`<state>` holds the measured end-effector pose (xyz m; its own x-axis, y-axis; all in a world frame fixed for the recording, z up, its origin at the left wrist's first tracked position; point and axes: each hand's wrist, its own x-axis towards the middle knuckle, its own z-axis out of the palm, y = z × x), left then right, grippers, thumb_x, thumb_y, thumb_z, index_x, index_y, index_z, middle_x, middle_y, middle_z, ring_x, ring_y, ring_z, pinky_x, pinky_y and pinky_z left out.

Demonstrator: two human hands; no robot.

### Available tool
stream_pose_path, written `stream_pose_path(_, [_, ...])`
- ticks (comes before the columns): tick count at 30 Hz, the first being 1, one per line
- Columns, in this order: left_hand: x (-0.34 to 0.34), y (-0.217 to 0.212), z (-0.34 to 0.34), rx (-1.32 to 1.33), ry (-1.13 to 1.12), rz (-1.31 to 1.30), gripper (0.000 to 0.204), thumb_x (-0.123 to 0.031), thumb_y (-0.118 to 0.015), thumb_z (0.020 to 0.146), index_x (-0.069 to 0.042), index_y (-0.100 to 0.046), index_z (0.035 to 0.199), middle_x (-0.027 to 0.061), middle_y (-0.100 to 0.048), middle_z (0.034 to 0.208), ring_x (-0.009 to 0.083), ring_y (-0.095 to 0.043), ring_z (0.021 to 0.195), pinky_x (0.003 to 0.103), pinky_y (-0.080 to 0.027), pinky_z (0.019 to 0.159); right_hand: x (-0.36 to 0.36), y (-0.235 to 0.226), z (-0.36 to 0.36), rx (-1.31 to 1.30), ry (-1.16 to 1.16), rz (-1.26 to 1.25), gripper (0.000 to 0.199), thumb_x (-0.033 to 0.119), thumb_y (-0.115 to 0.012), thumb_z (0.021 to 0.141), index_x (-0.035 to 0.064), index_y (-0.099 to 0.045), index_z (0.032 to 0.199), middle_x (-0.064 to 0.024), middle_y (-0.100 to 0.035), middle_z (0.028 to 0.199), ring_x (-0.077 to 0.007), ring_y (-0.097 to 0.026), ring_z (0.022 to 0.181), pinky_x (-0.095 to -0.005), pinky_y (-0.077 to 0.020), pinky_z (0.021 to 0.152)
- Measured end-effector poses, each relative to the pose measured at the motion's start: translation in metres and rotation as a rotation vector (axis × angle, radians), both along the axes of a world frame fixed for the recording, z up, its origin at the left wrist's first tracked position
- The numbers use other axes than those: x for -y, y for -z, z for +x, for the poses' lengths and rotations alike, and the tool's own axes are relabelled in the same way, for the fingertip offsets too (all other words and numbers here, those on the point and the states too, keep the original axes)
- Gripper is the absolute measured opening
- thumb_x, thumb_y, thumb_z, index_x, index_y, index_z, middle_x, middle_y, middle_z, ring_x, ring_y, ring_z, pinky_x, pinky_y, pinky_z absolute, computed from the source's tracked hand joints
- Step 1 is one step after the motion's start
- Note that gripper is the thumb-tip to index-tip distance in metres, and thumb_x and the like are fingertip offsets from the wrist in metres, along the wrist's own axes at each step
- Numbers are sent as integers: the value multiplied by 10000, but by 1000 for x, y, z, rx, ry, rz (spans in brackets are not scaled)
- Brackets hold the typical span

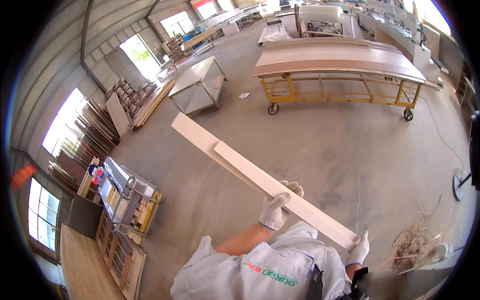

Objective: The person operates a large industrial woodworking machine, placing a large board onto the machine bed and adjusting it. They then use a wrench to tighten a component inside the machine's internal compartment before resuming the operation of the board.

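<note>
Two long pale boards (250, 169), one lying on the other and shorter, slant across the middle of the view in front of my body. The far end of the longer board reaches out to the upper left. My left hand (278, 207), in a whitish knit glove, is wrapped round the boards near their middle, with fingertips showing on the far side. At the near right end, my gloved right hand (359, 249) holds the boards' end. Part of its fingers is hidden behind the wood.
A yellow wheeled cart (345, 95) carries wide panels ahead. Left of it stands a pale metal-framed table (192, 80). A trolley (142, 210) with wood pieces is at left, beside a wooden panel (82, 265). A scrap pile (412, 245) and a fan-like round stand (457, 185) are at right.
</note>
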<state>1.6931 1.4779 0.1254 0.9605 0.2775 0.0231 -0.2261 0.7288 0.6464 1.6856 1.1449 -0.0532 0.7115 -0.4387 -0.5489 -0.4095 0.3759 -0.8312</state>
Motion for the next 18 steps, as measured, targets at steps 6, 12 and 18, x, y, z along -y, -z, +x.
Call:
stream_pose_path(6, [125, 44, 198, -105, 217, -39, 432, -197, -769, 869, -73, -557, 1223, 153, -674, 1154, 307, -653, 1100, 481, -536, 1015, 146, 29, 129, 87, 114, -97, 480, 393, -615, 1027, 3, -643, 1308, -100, -657, 1211, -223, -621, 1088, -371, -529, 897])
stream_pose_path(12, [313, 26, 359, -120, 553, 236, 535, -404, -752, 849, -49, -590, 1215, 147, -689, 1108, 285, -676, 1024, 439, -572, 933, 295, -33, 172, 91, 193, -638, 404, 324, -543, 1043, 33, -660, 1299, -128, -683, 1222, -263, -646, 1094, -381, -526, 948])
stream_pose_path(18, [533, 10, 537, 83, 936, 147, 504, -287, -780, 851, -55, -590, 1256, 102, -649, 1128, 247, -623, 1108, 408, -521, 1018, 434, -33, 178, 276, 930, 107, 239, 296, -628, 1040, 78, -698, 1103, 21, -621, 839, -70, -570, 697, -240, -466, 589])
